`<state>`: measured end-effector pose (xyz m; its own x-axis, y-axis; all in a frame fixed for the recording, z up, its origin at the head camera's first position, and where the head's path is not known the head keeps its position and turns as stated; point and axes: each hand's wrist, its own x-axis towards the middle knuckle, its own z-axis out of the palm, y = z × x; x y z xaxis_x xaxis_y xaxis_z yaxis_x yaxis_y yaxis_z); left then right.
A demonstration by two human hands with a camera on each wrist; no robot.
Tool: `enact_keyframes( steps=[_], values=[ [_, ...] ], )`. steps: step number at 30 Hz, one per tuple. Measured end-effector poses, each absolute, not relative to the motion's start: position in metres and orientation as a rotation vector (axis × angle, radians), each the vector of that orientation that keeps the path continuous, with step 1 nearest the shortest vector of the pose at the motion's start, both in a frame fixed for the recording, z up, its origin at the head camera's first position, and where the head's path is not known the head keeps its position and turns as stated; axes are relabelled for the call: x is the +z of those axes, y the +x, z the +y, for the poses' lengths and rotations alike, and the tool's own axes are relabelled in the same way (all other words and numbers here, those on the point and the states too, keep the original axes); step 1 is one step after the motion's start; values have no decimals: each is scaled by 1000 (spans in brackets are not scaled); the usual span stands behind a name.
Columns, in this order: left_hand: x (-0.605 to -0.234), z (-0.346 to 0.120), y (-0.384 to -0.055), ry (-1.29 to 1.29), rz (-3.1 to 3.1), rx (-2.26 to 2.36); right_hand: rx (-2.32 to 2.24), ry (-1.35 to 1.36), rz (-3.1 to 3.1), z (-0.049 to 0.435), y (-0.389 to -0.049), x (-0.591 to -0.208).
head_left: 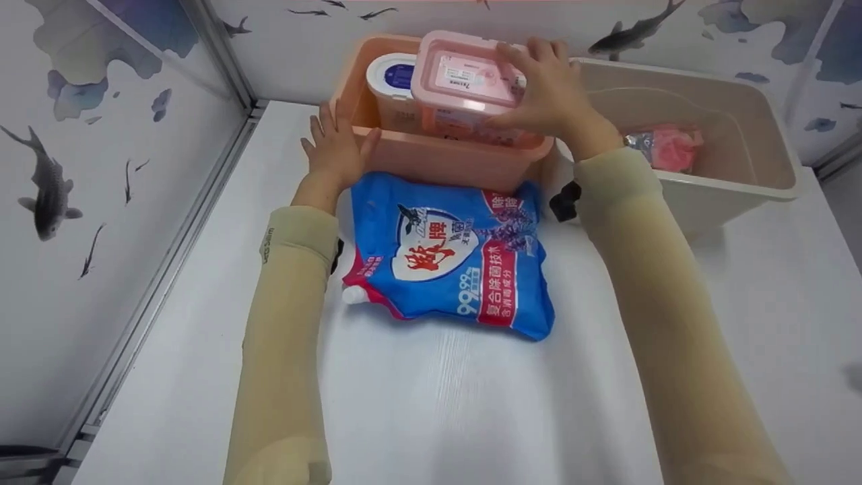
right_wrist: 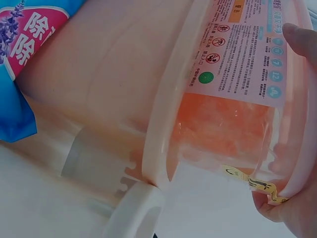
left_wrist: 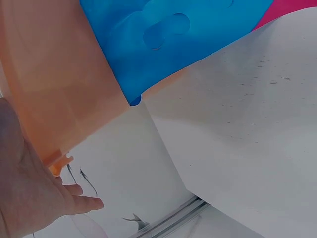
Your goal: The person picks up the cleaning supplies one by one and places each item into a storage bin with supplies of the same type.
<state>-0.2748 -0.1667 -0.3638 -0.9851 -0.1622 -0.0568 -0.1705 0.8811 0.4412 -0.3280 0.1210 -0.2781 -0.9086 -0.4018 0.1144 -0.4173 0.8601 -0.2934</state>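
Observation:
My right hand (head_left: 552,94) grips a clear plastic tub with a pink lid (head_left: 471,73), tilted in the right part of the peach bin (head_left: 451,158). In the right wrist view, the tub (right_wrist: 225,129) shows orange contents and a label with warning symbols, and the thumb and fingers hold its lid end. My left hand (head_left: 335,151) rests at the bin's left front corner with its fingers spread. Beside the tub inside the bin stands a white-lidded container (head_left: 394,84). A blue detergent pouch (head_left: 448,252) with a white cap lies flat before the bin.
To the right, a beige bin (head_left: 727,205) stands beside the peach one, with a pink packet (head_left: 675,149) inside. Both bins are at the back of the white table (head_left: 431,404), near the fish-patterned wall panels (head_left: 296,40).

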Motion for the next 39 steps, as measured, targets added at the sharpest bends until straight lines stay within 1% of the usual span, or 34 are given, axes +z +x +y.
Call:
enact_keyframes(
  steps=[12,20,25,32,39],
  values=[
    [-362,-167,-274,-258,3030,747,521,631,-3079,110,-339,-294],
    [-364,-167,-274,-270,3030,741,493,704,-3092,103,-341,-308],
    [-362,-167,-274,-270,3031,739,531,656,-3156,104,-342,-316],
    [-361,-166,-275,-278,3032,738,610,569,-3245,109,-346,-318],
    [-364,-166,-274,-279,3038,749,574,634,-3289,108,-351,-320]
  ],
)
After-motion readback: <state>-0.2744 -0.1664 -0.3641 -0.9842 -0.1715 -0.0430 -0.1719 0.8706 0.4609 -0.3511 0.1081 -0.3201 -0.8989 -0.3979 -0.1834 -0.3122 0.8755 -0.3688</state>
